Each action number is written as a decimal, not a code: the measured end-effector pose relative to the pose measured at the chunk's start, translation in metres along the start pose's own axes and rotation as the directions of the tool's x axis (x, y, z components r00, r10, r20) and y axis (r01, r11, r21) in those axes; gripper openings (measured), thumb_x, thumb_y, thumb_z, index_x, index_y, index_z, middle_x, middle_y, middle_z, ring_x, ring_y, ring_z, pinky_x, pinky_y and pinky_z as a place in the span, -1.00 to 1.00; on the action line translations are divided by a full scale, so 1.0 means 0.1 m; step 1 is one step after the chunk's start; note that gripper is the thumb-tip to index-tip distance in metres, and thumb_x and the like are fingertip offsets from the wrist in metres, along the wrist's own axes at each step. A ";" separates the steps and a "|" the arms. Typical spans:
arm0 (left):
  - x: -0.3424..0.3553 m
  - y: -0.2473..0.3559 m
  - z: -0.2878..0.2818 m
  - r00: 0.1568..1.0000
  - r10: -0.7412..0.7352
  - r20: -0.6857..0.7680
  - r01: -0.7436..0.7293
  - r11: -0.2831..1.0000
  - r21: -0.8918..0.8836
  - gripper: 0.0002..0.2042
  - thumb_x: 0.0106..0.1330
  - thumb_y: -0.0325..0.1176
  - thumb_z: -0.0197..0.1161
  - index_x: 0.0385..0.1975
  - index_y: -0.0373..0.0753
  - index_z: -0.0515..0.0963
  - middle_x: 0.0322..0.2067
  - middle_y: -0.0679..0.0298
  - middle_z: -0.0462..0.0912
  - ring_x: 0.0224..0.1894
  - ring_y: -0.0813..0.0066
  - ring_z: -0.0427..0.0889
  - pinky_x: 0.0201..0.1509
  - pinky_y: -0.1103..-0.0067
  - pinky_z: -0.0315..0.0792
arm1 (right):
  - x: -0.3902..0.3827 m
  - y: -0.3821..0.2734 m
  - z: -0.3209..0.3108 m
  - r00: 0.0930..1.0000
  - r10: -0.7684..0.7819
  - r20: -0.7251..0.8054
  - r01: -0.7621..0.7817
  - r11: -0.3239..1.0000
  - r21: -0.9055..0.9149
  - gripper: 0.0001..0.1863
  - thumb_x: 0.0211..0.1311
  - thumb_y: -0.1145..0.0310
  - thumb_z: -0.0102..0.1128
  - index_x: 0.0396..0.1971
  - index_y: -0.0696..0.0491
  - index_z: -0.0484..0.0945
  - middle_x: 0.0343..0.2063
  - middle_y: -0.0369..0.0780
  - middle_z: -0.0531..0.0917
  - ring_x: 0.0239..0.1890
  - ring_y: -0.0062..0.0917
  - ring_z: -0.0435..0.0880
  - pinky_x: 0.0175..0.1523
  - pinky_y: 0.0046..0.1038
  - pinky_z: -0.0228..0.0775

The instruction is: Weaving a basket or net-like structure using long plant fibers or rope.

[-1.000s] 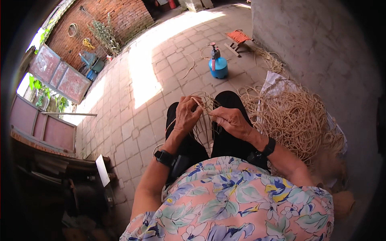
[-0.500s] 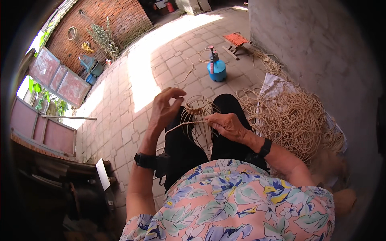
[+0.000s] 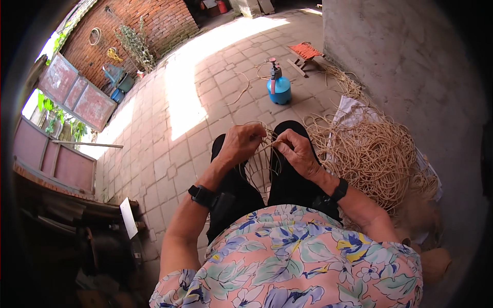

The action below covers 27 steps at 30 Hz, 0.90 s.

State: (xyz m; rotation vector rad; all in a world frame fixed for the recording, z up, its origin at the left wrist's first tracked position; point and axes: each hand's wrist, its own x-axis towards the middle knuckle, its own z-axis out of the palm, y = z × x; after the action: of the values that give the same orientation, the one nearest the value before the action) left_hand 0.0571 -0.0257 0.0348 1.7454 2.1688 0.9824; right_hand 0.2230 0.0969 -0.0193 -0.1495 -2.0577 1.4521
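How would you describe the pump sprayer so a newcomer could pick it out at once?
On the paved floor, look beyond the person's knees to the small orange-topped stool. The pump sprayer stands nearer and to its left, set apart by its round blue tank and red top.
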 end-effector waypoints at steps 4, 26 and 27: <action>-0.01 0.00 0.17 0.991 0.000 -0.135 0.004 0.999 0.034 -0.84 0.08 -0.58 0.15 -0.33 -0.25 0.55 -0.46 0.16 0.66 -0.40 0.28 0.68 -0.29 0.45 0.51 | 0.01 0.09 0.05 0.999 0.002 -0.033 -0.007 0.987 -0.161 -0.89 0.27 0.44 0.21 -0.28 0.17 0.56 -0.46 -0.17 0.63 -0.41 -0.52 0.62 -0.29 -0.45 0.45; 0.15 -0.29 -0.22 0.963 0.071 0.261 0.056 0.892 -0.448 -0.64 0.23 -0.30 0.07 0.00 -0.31 0.46 -0.38 0.23 0.64 -0.29 0.47 0.65 -0.16 0.56 0.54 | 0.23 0.08 0.28 0.983 -0.185 -0.010 0.165 0.897 -0.411 -0.90 0.04 0.50 0.20 -0.52 0.15 0.45 -0.57 -0.08 0.58 -0.48 -0.18 0.64 -0.40 -0.31 0.43; 0.17 -0.31 -0.20 0.964 0.070 0.257 0.055 0.891 -0.450 -0.64 0.23 -0.30 0.07 0.00 -0.31 0.46 -0.38 0.23 0.64 -0.29 0.47 0.65 -0.16 0.56 0.54 | 0.26 0.11 0.30 0.981 -0.194 0.015 0.180 0.875 -0.450 -0.91 0.05 0.49 0.19 -0.51 0.15 0.45 -0.58 -0.08 0.58 -0.48 -0.19 0.64 -0.40 -0.30 0.43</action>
State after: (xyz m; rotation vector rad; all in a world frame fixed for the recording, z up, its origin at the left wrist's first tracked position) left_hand 0.0172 -0.0204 0.0363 1.5524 1.6046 1.0771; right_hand 0.1835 0.0878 -0.0243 -0.1508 -2.2821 0.8329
